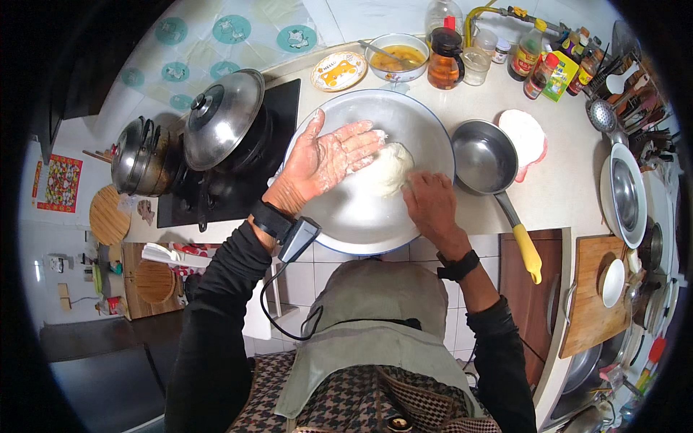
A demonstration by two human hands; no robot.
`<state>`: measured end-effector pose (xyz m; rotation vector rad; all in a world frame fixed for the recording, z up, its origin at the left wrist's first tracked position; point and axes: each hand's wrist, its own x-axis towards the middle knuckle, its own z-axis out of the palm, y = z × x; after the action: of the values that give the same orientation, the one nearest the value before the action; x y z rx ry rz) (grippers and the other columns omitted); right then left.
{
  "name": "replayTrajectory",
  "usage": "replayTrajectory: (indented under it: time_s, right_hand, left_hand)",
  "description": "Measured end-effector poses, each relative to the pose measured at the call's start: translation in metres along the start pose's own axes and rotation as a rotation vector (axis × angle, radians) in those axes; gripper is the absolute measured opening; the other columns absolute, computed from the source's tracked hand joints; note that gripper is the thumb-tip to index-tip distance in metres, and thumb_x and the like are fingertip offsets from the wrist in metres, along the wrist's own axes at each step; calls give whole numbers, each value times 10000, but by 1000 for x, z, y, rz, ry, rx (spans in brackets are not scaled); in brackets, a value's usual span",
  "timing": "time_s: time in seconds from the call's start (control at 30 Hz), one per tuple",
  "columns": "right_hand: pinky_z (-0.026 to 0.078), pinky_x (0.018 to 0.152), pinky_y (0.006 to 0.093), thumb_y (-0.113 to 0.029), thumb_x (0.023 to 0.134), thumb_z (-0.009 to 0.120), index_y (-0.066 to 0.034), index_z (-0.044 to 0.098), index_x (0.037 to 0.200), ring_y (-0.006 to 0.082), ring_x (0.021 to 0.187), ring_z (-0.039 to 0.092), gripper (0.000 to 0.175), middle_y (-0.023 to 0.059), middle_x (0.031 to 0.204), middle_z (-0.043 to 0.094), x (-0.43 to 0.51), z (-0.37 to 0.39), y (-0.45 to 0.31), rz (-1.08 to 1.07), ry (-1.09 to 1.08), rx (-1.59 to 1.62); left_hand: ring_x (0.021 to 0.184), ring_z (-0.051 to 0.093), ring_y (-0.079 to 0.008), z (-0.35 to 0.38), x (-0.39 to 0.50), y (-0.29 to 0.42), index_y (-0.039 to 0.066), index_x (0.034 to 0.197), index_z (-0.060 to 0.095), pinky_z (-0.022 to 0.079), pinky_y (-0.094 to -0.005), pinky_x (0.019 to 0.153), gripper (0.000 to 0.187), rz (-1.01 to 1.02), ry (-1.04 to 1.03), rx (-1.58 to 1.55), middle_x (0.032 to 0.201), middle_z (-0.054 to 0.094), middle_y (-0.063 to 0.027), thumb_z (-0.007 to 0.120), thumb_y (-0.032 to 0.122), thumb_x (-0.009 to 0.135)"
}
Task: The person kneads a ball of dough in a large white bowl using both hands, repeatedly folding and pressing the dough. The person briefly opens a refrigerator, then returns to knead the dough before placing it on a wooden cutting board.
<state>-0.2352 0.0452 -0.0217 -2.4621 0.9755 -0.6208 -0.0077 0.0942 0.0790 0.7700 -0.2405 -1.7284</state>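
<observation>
A wide metal basin (357, 233) with a blue rim stands before me at the counter's front edge. In it lies a rounded lump of pale dough (391, 168). My left hand (338, 151) is turned palm up over the basin's left part, fingers apart and dusted with flour, its fingertips beside the dough's upper left. My right hand (433, 203) is at the dough's lower right, knuckles up and fingers curled; its fingertips are hidden, so whether they grip dough cannot be told.
Right of the basin stand a saucepan (484, 157) with a yellow handle and a flour-covered plate (522, 138). Behind are a cat-patterned plate (339, 71), a bowl of yellow liquid (398, 59) and a glass jug (445, 62). A lidded wok (224, 122) sits on the stove at left.
</observation>
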Motion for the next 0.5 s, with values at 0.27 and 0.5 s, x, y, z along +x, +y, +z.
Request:
replayTrajectory:
  time_s: [0.27,0.5]
  right_hand:
    - [318,1085,507,-217,944,517,78,362,1404,465,1247,450,568,322,1413,404,21,-17,-52,-245,232,322]
    - [322,1075,516,-293,984,437,132,374,1355,502,1267,416,568,379,1348,429,55,-5,-39,-48,135,465]
  left_hand:
    - [1230,537,-274,10,-4,-38,-49,1344,470,372,-399,1090,751,61,9,-122,1318,569,-179,347,602,989]
    - [1324,426,-224,35,-12,-88,19,1447,378,256,-362,1151,750,173,62,12,1425,484,-100,320,613,992]
